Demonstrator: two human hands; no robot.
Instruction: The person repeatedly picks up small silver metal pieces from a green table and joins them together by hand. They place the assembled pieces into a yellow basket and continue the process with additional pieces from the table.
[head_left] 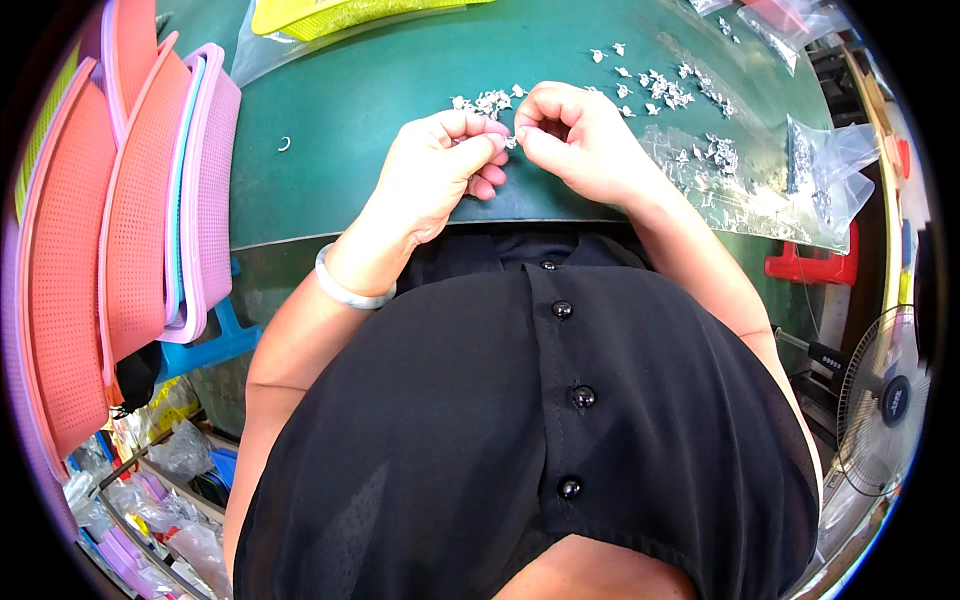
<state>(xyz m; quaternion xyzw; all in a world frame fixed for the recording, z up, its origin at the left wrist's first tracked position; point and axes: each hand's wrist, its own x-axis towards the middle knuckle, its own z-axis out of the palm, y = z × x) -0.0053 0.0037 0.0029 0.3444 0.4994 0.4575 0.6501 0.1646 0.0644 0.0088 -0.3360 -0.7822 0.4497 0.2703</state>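
Head view: from where I stand, two hands counted, left hand point(440, 170) and right hand point(583, 140), with one small silvery piece point(511, 142) at the meeting of their fingertips. Just beyond the hands, one heap of similar pieces point(487, 103), too jumbled to count. Beyond and right of the right hand, more lie loose and bunched; one further cluster point(720, 154) sits right of it, by a clear plastic bag point(830, 180). Left of the left hand, one curved bit point(284, 144) lies alone; past it, several nested baskets point(206, 190), number uncertain. One yellow basket point(330, 14) stands well beyond. The near edge of the green table point(330, 200) runs close on the wearer's side of both hands; the broadest open stretch is left of the left hand. Left: thumb and forefinger pinched on the piece, other fingers curled. Right: thumb and forefinger nearly together at it; grip or mere touch, cannot tell.
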